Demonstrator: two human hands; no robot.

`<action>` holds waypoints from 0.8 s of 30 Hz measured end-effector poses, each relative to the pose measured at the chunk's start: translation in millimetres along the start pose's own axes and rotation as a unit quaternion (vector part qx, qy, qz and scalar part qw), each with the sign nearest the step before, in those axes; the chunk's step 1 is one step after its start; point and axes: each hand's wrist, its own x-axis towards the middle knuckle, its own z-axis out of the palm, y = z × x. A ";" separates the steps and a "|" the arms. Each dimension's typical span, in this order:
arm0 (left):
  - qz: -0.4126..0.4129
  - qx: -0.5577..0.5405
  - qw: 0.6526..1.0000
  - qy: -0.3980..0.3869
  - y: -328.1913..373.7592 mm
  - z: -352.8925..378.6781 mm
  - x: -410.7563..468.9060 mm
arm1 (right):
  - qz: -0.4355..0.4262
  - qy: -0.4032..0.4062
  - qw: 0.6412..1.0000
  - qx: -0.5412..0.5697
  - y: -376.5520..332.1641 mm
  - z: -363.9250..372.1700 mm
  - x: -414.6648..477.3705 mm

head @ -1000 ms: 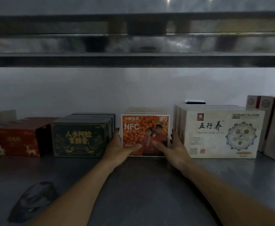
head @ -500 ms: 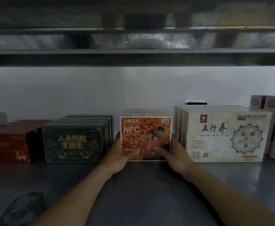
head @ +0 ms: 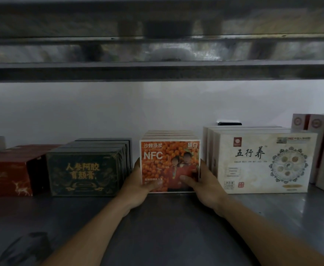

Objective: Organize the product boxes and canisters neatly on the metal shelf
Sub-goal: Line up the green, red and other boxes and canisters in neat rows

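The left hand (head: 138, 186) and right hand (head: 203, 184) are gripping the orange boxes (head: 169, 162) at both side edges, fingers (head: 205, 167) curling around; the cardboard is looking stiff, light, perhaps slippery.

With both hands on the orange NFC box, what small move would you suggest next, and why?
Probably release it and draw both hands back. The left hand and right hand grip the sides of the orange NFC box, which stands upright on the shelf, its front about level with the green box and white box beside it.
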 end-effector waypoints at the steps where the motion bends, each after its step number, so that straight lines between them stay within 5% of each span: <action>1: 0.001 -0.002 1.000 0.001 -0.8 0.0 0.1 | -0.001 0.000 1.000 -0.001 0.0 -0.3 -0.1; 24: 0.014 0.031 0.999 -0.011 1.3 1.6 0.4 | -0.004 0.002 1.000 0.000 1.4 -1.2 0.8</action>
